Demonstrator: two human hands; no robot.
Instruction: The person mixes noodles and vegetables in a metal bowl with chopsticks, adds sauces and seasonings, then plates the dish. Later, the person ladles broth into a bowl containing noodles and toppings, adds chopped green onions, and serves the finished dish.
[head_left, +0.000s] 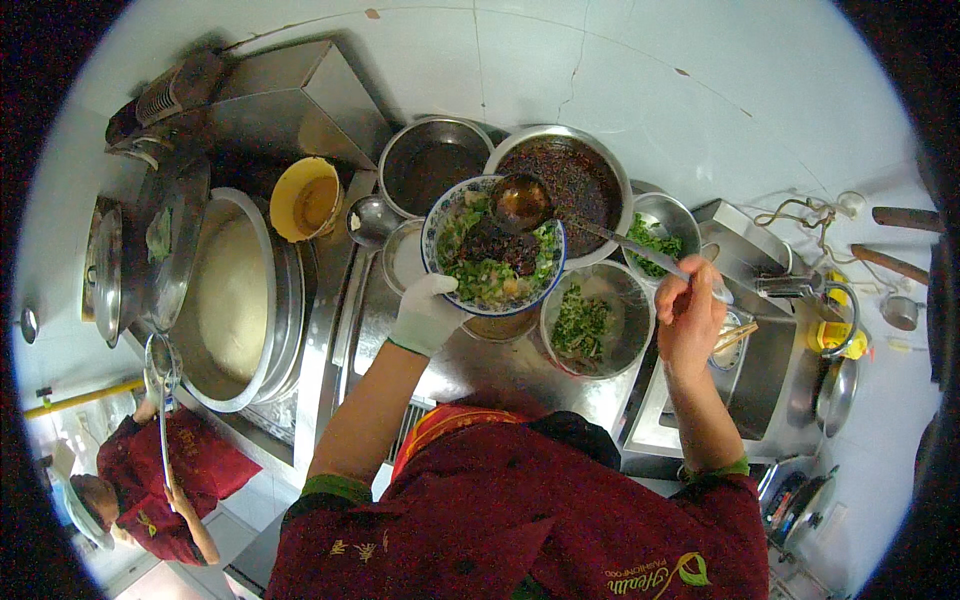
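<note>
My left hand (433, 313), in a white glove, grips the near left rim of a blue-and-white patterned bowl (491, 262). Chopped greens and a dark sauce lie in that bowl. My bare right hand (690, 315) is closed around the handle of a metal ladle (523, 204). The ladle's round cup is over the bowl's far rim and carries some brown liquid. Just behind stands a large metal basin (611, 165) of dark, speckled sauce. A basin of chopped greens (596, 319) sits between the bowl and my right hand.
At the left are a large pot of pale broth (229, 292) and a yellow tub (306, 199). A co-worker (161, 472) there holds a long-handled strainer (163, 367). Beyond my hands stand a dark-liquid pot (439, 166) and a bowl of greens (654, 236). A sink (750, 375) is at the right.
</note>
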